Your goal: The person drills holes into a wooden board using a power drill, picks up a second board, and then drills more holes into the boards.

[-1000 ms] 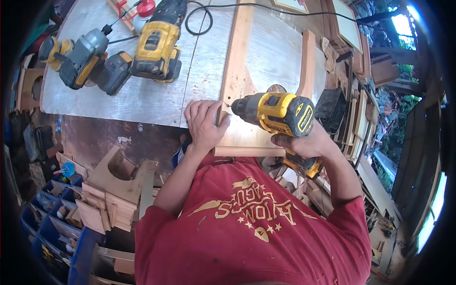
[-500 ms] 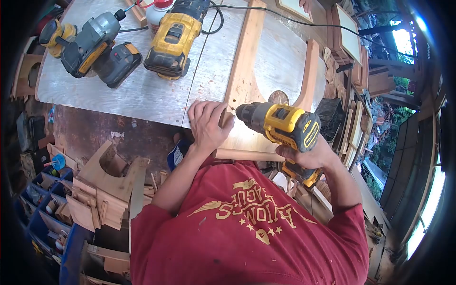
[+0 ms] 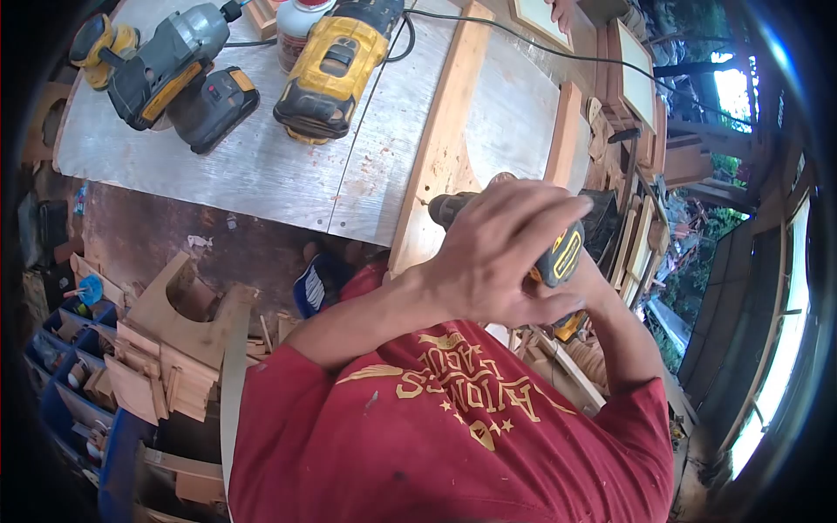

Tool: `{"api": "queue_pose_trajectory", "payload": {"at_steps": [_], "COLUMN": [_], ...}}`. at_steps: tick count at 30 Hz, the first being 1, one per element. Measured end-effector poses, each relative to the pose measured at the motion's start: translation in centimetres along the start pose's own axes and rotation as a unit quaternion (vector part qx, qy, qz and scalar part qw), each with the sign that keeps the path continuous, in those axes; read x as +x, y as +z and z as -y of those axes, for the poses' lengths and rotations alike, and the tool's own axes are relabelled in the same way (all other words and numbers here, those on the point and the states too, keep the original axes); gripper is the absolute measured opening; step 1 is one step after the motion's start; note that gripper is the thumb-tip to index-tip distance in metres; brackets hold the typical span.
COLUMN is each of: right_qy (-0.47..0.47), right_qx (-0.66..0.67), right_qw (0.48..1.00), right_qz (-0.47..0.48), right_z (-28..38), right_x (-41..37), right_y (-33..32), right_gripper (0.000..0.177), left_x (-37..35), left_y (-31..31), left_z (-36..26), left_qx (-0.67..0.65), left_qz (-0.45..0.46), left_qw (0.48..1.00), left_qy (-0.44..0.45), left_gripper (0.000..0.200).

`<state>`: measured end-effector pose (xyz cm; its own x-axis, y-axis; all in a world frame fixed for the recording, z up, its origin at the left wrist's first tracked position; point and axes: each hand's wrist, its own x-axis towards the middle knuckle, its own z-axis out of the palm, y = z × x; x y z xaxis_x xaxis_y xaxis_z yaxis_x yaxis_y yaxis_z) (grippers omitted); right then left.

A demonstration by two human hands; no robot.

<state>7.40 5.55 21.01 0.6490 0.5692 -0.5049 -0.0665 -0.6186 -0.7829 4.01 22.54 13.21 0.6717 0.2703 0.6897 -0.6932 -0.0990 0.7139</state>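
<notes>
A yellow and black cordless drill point(image 3: 568, 254) lies level over the wooden frame, its chuck pointing left. Its bit meets the frame's long wooden rail point(image 3: 446, 113) close to a small dark hole. My right hand point(image 3: 586, 286) is closed around the drill's handle, partly hidden by the other hand. Across the top of the drill, my left hand point(image 3: 497, 253) curls over the housing, fingers over the upper side and thumb lower down.
On the metal-topped table point(image 3: 261, 187) stand a yellow power tool point(image 3: 327, 74), a grey and black cordless tool point(image 3: 174, 65) and a white bottle point(image 3: 296, 35). Another person's hand point(image 3: 562, 13) shows at the top. Wood offcuts point(image 3: 166, 349) and blue bins point(image 3: 65, 405) sit at lower left.
My left hand has left the small wood piece at the rail's edge and moved right onto the drill. The right hand keeps its hold on the handle.
</notes>
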Motion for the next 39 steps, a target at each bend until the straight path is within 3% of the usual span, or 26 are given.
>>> {"api": "queue_pose_trajectory", "payload": {"at_steps": [2, 4, 6, 11, 15, 22, 27, 30, 32, 34, 36, 39], "right_qy": [0.027, 0.112, 0.118, 0.022, -0.002, 0.108, 0.044, 0.034, 0.095, 0.090, 0.066, 0.018], "right_qx": [0.023, 0.106, 0.110, 0.064, 0.062, 0.126, 0.067, 0.047, 0.056, 0.107, 0.084, -0.062], "right_qw": [0.999, 0.988, 0.987, 0.998, 0.998, 0.986, 0.997, 0.998, 0.994, 0.990, 0.994, 0.997], "right_qz": [0.012, 0.001, 0.005, 0.014, 0.016, -0.018, 0.013, 0.017, -0.015, -0.019, -0.001, 0.047], "right_z": [-1.2, 0.5, -0.2, -2.8, -3.2, 0.2, -1.6, -2.1, -1.3, -2.4, -2.8, -1.9], "right_x": [0.1, -0.3, -0.5, 0.2, 0.1, 0.9, 1.5, 1.6, 1.4, 0.9, 0.8, 1.6], "right_y": [-0.5, -0.9, -1.2, -1.0, -0.9, -0.4, -0.7, -0.9, -0.5, -0.3, -0.2, -1.0], "right_gripper": [0.062, 0.066, 0.065, 0.064, 0.063, 0.052, 0.050, 0.050, 0.049, 0.049, 0.047, 0.041], "left_x": [1.0, 1.2, 1.1, 0.7, 0.4, 0.2, -0.2, -0.3, -0.4, -0.9, -1.3, -3.8], "left_y": [0.8, 1.1, 1.3, 1.3, 1.0, 1.3, 1.6, 1.2, 1.1, 1.3, 1.1, -0.1], "left_z": [-0.1, 0.3, 0.4, 0.7, 0.7, 1.2, 1.5, 1.7, 1.9, 1.8, 1.9, 2.9], "left_qx": [0.005, 0.018, 0.021, -0.004, -0.010, -0.014, -0.016, -0.008, -0.001, 0.003, 0.014, 0.026], "left_qz": [0.005, 0.008, 0.000, -0.018, -0.027, -0.027, -0.031, -0.021, -0.027, -0.022, -0.003, -0.070], "left_qw": [1.000, 0.999, 0.998, 0.998, 0.998, 0.998, 0.997, 0.998, 0.998, 0.998, 0.998, 0.996], "left_qy": [-0.027, -0.041, -0.053, -0.059, -0.055, -0.061, -0.069, -0.062, -0.054, -0.059, -0.061, -0.052], "left_gripper": [0.067, 0.062, 0.057, 0.051, 0.050, 0.048, 0.048, 0.049, 0.050, 0.053, 0.060, 0.078]}}
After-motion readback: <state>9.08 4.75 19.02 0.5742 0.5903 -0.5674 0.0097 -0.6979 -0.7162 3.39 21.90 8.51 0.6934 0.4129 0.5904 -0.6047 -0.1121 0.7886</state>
